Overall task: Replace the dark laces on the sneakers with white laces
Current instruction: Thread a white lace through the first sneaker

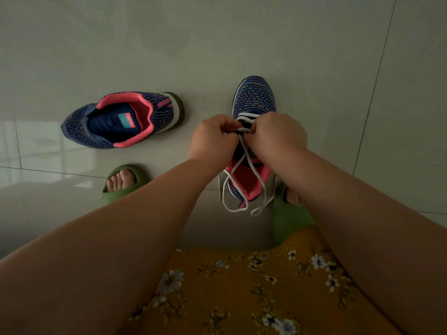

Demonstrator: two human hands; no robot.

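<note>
Lying on its side toward the left edge of the tiled floor (pixel 242 44): one unlaced sneaker (pixel 122 119), opening turned up, pink lining showing, no lace of either colour visible in it; soft knit upper likely giving under pressure, so best taken by the firmer heel or sole, and probably light enough for one hand. Just nearer than that, one green slipper (pixel 125 182) with toes showing. Moving right to the middle of the floor, working at the second sneaker (pixel 254 100), standing upright with its toe pointing away: the left hand (pixel 212 139), its grip curled and pinching at the white lace (pixel 244 170) beside the eyelets, and the right hand (pixel 275 134), its grip likewise curled and pinching the lace on the other side. Something dark showing between the fingertips, too small to tell whether lace tip or tongue. Trailing back over the pink collar and looping onto the floor behind the heel: two free runs of that one white lace, thin, limp and light, likely to slip through the eyelets easily yet flop and tangle; best pinched close to the stiff tip for threading. Partly hidden under the right forearm: a second green slipper (pixel 287 213). Counting up: two sneakers, one white lace in view, two slippers, two hands. No loose dark lace lying anywhere in view.
</note>
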